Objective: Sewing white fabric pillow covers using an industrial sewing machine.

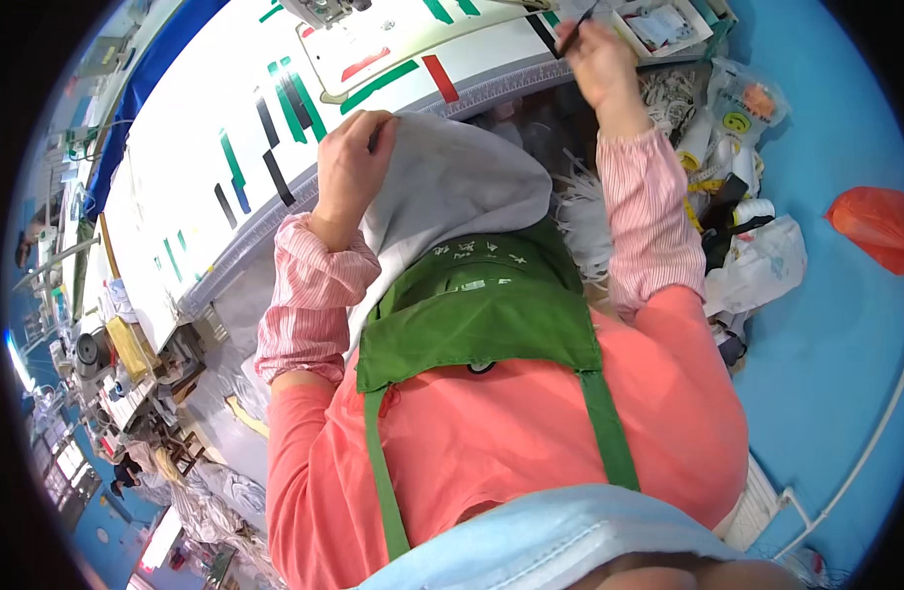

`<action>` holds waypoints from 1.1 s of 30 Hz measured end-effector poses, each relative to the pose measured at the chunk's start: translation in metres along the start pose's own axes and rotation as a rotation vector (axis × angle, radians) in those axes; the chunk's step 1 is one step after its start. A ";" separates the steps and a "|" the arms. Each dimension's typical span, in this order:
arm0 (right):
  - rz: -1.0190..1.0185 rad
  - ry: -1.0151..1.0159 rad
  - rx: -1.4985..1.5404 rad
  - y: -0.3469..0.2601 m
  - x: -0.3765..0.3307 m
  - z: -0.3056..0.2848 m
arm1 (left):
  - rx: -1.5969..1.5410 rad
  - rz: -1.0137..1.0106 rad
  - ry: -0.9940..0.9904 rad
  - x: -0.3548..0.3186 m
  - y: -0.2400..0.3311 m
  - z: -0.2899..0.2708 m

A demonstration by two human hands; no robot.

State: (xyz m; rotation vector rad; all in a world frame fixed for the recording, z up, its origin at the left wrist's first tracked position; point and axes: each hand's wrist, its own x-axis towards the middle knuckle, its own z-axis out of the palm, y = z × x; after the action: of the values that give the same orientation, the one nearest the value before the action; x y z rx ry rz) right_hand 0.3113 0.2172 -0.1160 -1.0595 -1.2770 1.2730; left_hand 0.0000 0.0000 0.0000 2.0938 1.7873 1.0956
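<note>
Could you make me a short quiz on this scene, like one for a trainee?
1. What colour is the cloth at the left hand?
2. True or false: the red bag is to the right of the green apron.
3. Which hand holds the slender dark item? A) left B) right C) neither

Key:
1. Grey.
2. True.
3. B, the right hand.

The left forearm (pixel 309 285) reaches up from a bent elbow, bringing the left hand (pixel 351 165) to the worktop's (pixel 201 103) near edge, fingers curled inward. The right forearm (pixel 646 202) stretches farther; the right hand (pixel 599 64), by the right end, bends its fingers in a grip.
</note>
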 end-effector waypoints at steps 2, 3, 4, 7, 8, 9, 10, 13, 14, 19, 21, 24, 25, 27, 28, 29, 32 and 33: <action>-0.336 0.084 -0.966 -0.002 0.018 -0.027 | 0.008 0.017 -0.018 0.000 -0.006 0.003; -0.339 0.024 -0.956 -0.020 0.001 0.005 | 0.025 -0.037 -0.002 -0.016 -0.004 -0.005; -0.159 0.010 -0.493 -0.051 -0.035 0.054 | -0.014 -0.049 -0.037 -0.029 -0.005 -0.013; -0.161 -0.515 0.102 -0.070 -0.085 0.122 | -0.141 -0.025 -0.208 -0.006 -0.002 -0.025; -0.245 -0.734 0.040 -0.072 -0.095 0.136 | -0.227 -0.026 -0.361 0.000 0.004 -0.030; -0.334 -0.953 -0.026 -0.076 -0.099 0.145 | -0.229 -0.026 -0.364 0.005 0.004 -0.037; -0.332 -0.968 -0.020 -0.080 -0.097 0.146 | -0.267 -0.017 -0.396 0.008 -0.005 -0.045; -0.032 -1.224 -0.440 -0.104 -0.077 0.122 | -0.222 -0.014 -0.254 0.018 -0.042 -0.090; -0.035 -1.147 -0.484 -0.088 -0.058 0.100 | -0.117 -0.075 -0.183 0.024 -0.055 -0.102; -0.323 -0.434 -1.060 -0.125 0.003 0.090 | 0.052 -0.086 0.090 0.048 -0.113 -0.059; -0.403 -0.296 -1.671 -0.098 0.006 0.107 | 0.008 -0.098 0.073 0.052 -0.151 -0.011; -0.663 -0.251 -1.504 -0.069 -0.005 0.141 | 0.157 -0.053 0.117 0.042 -0.158 -0.005; -0.864 -0.098 -1.458 -0.069 -0.016 0.154 | 0.162 -0.061 0.094 0.040 -0.157 -0.002; -0.925 -0.155 -1.357 -0.066 -0.024 0.185 | 0.169 -0.053 0.072 0.038 -0.154 0.000; -0.954 -0.215 -1.069 -0.061 -0.024 0.200 | 0.185 -0.032 0.064 0.042 -0.155 0.000; -0.970 -0.270 -0.778 -0.057 -0.022 0.212 | 0.183 -0.029 0.065 0.046 -0.154 0.000; -0.981 -0.371 -0.731 -0.051 -0.019 0.235 | 0.170 0.003 0.052 0.042 -0.155 0.002; -0.979 -0.385 -0.722 -0.057 -0.019 0.243 | 0.174 -0.012 0.054 0.040 -0.156 0.001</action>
State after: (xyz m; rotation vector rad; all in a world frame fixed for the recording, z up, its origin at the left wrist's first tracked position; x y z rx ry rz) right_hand 0.0761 0.1665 -0.0469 -0.4675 -2.2571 0.2390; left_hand -0.1210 0.0774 -0.0731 2.1655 1.9837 1.0368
